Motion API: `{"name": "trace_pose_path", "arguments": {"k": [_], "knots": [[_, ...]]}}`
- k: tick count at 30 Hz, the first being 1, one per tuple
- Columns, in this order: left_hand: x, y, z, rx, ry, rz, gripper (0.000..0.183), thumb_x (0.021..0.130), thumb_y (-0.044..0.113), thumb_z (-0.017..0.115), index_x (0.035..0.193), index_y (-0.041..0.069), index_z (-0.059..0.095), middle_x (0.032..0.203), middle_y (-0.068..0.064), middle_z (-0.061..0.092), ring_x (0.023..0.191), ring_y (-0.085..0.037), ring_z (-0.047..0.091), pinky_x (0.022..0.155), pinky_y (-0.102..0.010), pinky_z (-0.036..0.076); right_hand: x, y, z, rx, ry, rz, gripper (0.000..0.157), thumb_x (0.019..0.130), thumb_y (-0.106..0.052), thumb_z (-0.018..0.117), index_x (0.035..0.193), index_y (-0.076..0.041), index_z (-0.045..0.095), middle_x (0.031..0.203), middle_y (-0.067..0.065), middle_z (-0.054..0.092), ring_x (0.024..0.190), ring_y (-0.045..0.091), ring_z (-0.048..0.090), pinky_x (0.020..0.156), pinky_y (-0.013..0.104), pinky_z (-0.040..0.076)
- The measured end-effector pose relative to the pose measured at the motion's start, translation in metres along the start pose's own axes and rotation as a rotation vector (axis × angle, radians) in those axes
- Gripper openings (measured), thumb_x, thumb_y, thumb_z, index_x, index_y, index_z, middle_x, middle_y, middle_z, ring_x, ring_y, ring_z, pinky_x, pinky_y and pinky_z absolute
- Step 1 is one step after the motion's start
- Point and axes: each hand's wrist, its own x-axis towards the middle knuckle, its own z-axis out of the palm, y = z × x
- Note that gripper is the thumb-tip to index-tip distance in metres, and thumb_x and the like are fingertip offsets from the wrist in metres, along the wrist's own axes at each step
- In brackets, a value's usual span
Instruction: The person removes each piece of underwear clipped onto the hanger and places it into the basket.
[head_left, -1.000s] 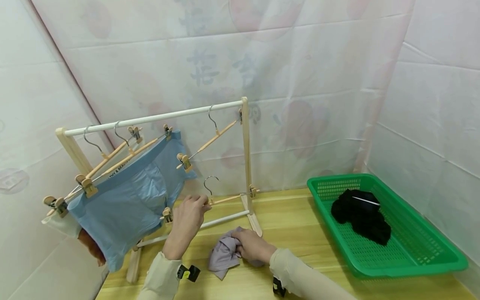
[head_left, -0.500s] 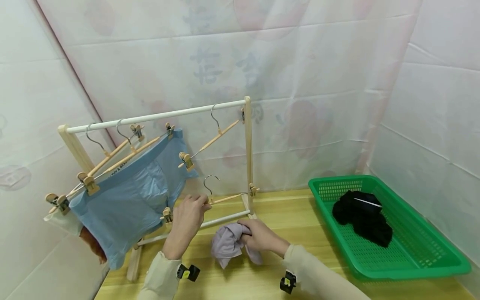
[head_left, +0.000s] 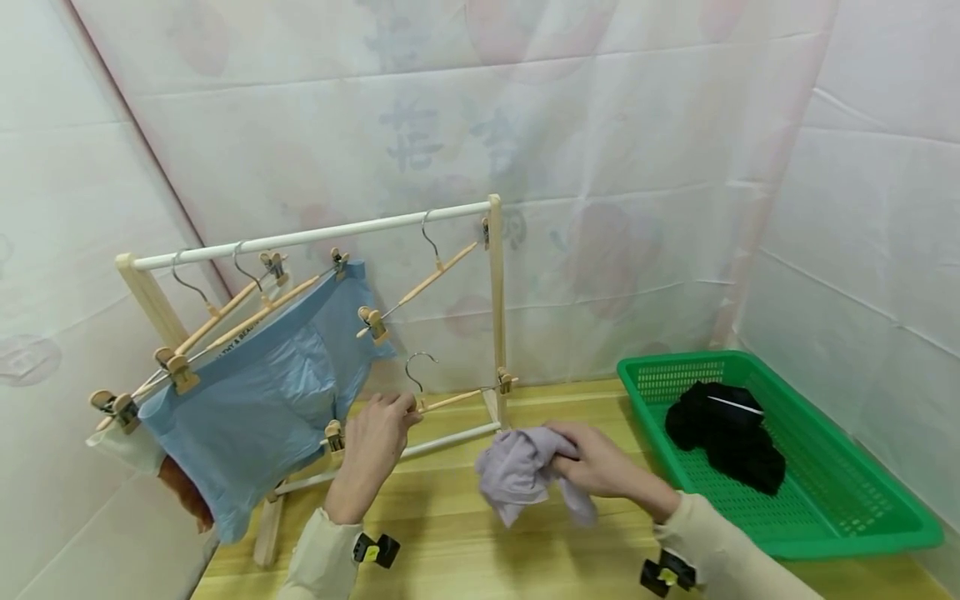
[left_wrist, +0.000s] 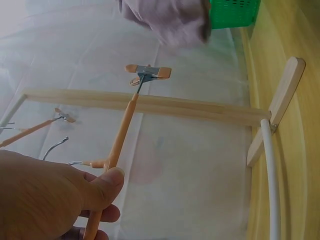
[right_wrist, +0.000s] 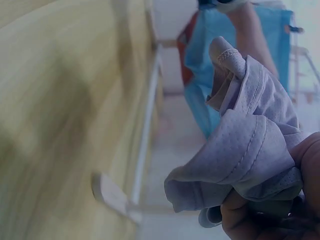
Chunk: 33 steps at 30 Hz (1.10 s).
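Hanger [left_wrist: 123,129] in left hand [head_left: 375,435]; cloth [head_left: 517,468] in right hand [head_left: 598,461], outside basket rim [head_left: 647,412]

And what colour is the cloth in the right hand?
Greyish lilac; the cloth shows best in the head view.

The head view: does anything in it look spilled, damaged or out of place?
Nothing stands out. The lilac cloth is bunched in the right hand, the left hand holds a hanger, and black cloth lies in the green basket.
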Motion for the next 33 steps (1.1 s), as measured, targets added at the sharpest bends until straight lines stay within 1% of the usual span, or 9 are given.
{"name": "trace_pose_path", "arguments": {"k": [3,10,15,18,21,24,28,31,33], "knots": [[0.002,0.001,0.000,-0.013,0.015,0.012,0.017,0.084,0.022,0.080,0.079,0.018,0.064,0.064,0.005,0.058,0.053,-0.009,0.031,0.042,-0.021,0.020,-0.016,0.001,-0.030,-0.015,0.026,0.017,0.031,0.096,-0.004,0.061,0.124,-0.014,0.067,0.107,0.004,0.073,0.085,0.002,0.064,0.070,0.024,0.054],[0.001,0.007,0.002,-0.012,0.034,0.011,0.019,0.082,0.022,0.082,0.079,0.018,0.063,0.063,0.005,0.058,0.054,-0.011,0.037,0.043,-0.021,0.023,-0.057,0.011,-0.091,-0.070,0.136,0.140,0.029,0.099,-0.009,0.063,0.128,-0.011,0.064,0.102,0.007,0.071,0.078,-0.001,0.063,0.064,0.025,0.054],[0.001,0.010,0.002,-0.011,0.020,0.017,0.018,0.083,0.022,0.081,0.079,0.019,0.064,0.067,0.006,0.064,0.056,-0.012,0.044,0.042,-0.021,0.024,-0.086,0.031,-0.127,-0.148,0.214,0.200,0.028,0.100,-0.011,0.063,0.128,-0.008,0.063,0.102,0.009,0.070,0.073,0.000,0.061,0.060,0.026,0.051],[0.001,0.011,0.001,-0.007,0.017,0.022,0.019,0.083,0.023,0.081,0.079,0.020,0.063,0.068,0.006,0.065,0.058,-0.012,0.047,0.042,-0.021,0.024,-0.101,0.050,-0.144,-0.221,0.250,0.247,0.031,0.100,-0.014,0.063,0.131,-0.009,0.061,0.107,0.006,0.070,0.075,-0.002,0.060,0.061,0.024,0.049],[0.001,0.011,0.001,-0.006,0.023,0.021,0.020,0.083,0.023,0.081,0.078,0.020,0.062,0.067,0.006,0.064,0.057,-0.012,0.046,0.042,-0.021,0.024,-0.114,0.068,-0.155,-0.268,0.261,0.300,0.029,0.101,-0.016,0.063,0.128,-0.008,0.061,0.103,0.005,0.069,0.072,-0.001,0.056,0.060,0.024,0.045],[0.000,0.010,0.001,-0.006,0.031,0.025,0.021,0.082,0.023,0.082,0.077,0.020,0.062,0.065,0.006,0.062,0.056,-0.012,0.044,0.042,-0.021,0.024,-0.125,0.085,-0.162,-0.287,0.232,0.348,0.034,0.101,-0.015,0.061,0.132,-0.002,0.058,0.099,0.006,0.067,0.068,0.000,0.052,0.058,0.025,0.042],[0.000,0.011,-0.001,0.002,0.040,0.038,0.021,0.083,0.025,0.081,0.076,0.020,0.062,0.064,0.006,0.060,0.055,-0.011,0.043,0.042,-0.021,0.025,-0.137,0.103,-0.166,-0.293,0.163,0.404,0.039,0.101,-0.010,0.059,0.135,0.006,0.053,0.085,0.004,0.060,0.060,0.002,0.044,0.055,0.026,0.036],[0.001,0.012,-0.002,0.009,0.038,0.038,0.020,0.083,0.026,0.080,0.076,0.020,0.062,0.065,0.006,0.062,0.056,-0.011,0.046,0.042,-0.021,0.028,-0.143,0.115,-0.169,-0.298,0.112,0.394,0.034,0.099,-0.007,0.060,0.129,0.008,0.056,0.078,0.000,0.054,0.060,0.000,0.042,0.055,0.026,0.034],[0.001,0.012,-0.003,0.010,0.033,0.034,0.020,0.083,0.026,0.080,0.077,0.021,0.062,0.066,0.006,0.062,0.057,-0.012,0.048,0.043,-0.022,0.030,-0.146,0.123,-0.170,-0.299,0.071,0.345,0.027,0.098,-0.005,0.061,0.122,0.007,0.059,0.080,-0.002,0.055,0.063,-0.002,0.043,0.055,0.025,0.034]]}}
